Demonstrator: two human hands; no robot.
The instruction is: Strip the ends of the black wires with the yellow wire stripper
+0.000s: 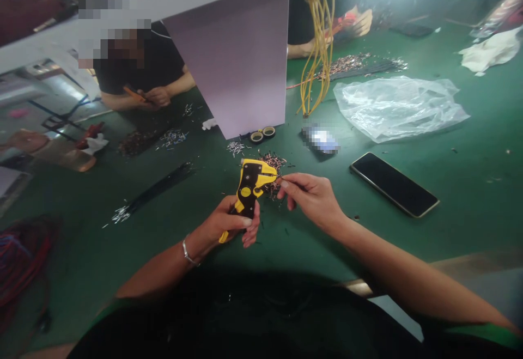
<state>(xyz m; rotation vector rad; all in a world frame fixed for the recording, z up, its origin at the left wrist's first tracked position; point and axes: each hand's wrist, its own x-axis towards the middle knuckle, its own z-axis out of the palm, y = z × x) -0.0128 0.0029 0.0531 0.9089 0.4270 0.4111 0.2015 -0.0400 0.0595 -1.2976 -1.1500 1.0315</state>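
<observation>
My left hand [237,220] is wrapped round the handle of a yellow and black wire stripper [247,187], whose jaws point right. Pinched between the thumb and fingers of my right hand [308,191] is a thin dark wire [281,177], its end at the stripper's jaws. Whether the jaws have closed on the wire is too small to make out. Under and behind the tool lies a pile of short wire pieces [273,162] with copper ends. A bundle of black wires [155,187] with stripped, silvery ends rests on the green table [163,255] to the left.
Two tape rolls [262,134] lie at the foot of a pale divider panel [241,59]. A phone [395,184] and a clear plastic bag [400,108] are on the right. Yellow cables [316,48] hang ahead. Co-workers sit opposite; one holds an orange-handled tool [134,95].
</observation>
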